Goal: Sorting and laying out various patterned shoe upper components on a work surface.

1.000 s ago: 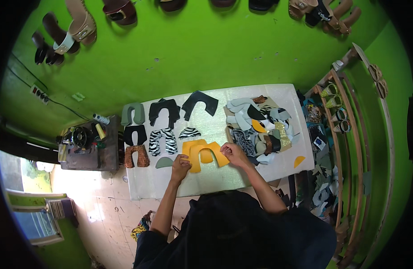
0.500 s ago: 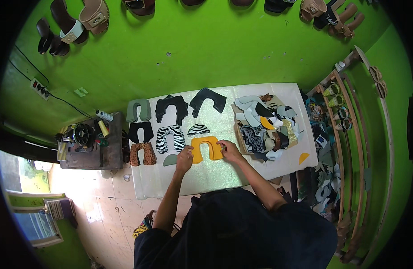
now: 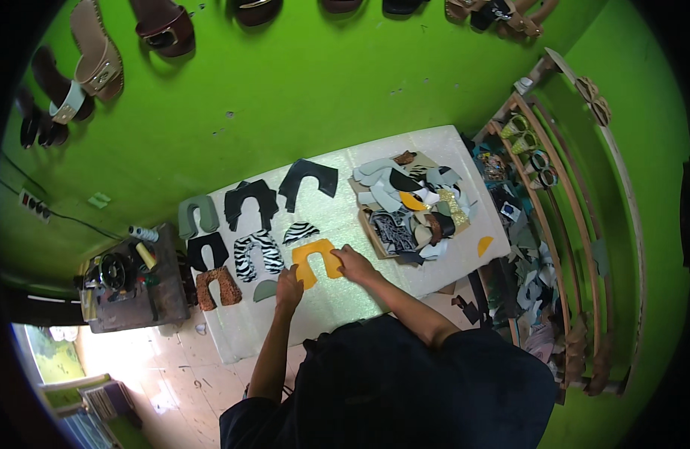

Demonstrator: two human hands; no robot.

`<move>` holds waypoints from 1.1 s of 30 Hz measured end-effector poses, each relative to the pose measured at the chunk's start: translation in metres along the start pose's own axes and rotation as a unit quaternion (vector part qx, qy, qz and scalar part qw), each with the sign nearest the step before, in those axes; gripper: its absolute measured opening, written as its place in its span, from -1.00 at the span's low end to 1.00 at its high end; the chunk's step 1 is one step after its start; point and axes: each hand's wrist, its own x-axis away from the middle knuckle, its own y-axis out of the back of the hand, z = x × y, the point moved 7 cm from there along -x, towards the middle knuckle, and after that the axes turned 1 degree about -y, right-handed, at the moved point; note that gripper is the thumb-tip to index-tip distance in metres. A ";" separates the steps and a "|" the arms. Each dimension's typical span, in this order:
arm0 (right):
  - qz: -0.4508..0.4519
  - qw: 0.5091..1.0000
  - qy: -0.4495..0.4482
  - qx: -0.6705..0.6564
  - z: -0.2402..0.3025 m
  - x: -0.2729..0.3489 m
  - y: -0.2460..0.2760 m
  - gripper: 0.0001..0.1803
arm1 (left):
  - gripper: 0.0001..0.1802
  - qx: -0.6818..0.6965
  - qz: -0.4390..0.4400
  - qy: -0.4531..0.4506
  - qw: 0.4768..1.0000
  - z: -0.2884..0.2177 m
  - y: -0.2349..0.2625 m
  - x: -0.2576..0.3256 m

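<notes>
Both hands rest on a yellow U-shaped cutout (image 3: 317, 261) that lies flat on the white surface (image 3: 360, 299). The left hand (image 3: 289, 285) presses its fingertips on the lower left leg of the cutout, fingers loosely curled, gripping nothing. The right hand (image 3: 352, 263) lies on the right leg, fingers bent down onto the piece; whether it pinches the edge cannot be told.

At the far left a sewing machine (image 3: 120, 273) sits on a dark wooden stand with a yellow thread spool (image 3: 146, 256) beside it. On the surface, left of the hands, shaped cutouts lie in rows: a grey-green one (image 3: 198, 216), a black one (image 3: 207, 251), a brown speckled one (image 3: 219, 286), a zebra-striped one (image 3: 258, 254) and a small grey half-round piece (image 3: 265, 290) just beside the left hand. Behind these lie two larger black cutouts (image 3: 250, 202) and a small zebra-striped piece (image 3: 301, 232), just above the yellow one. To the right of the hands a mixed heap of cutouts (image 3: 408, 209) in grey, black, brown and gold is piled up. A small yellow scrap (image 3: 484, 244) lies at the right edge. Further right stands a wooden rack (image 3: 577, 224) holding sandal parts. Sandals (image 3: 90, 60) hang on the green wall.
</notes>
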 end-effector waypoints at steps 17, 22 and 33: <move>-0.114 0.991 0.056 -0.046 0.028 0.061 0.110 -0.64 | -0.71 0.108 -0.054 -0.086 0.989 -0.110 0.041 -0.037; -0.151 0.987 -0.028 -0.051 -0.004 0.088 0.167 -0.70 | -0.75 0.218 0.001 -0.050 0.975 -0.164 0.021 -0.061; -0.316 0.932 -0.046 0.169 -0.071 0.113 0.209 -0.54 | -0.41 0.076 -0.041 -0.189 0.978 -0.258 -0.016 -0.063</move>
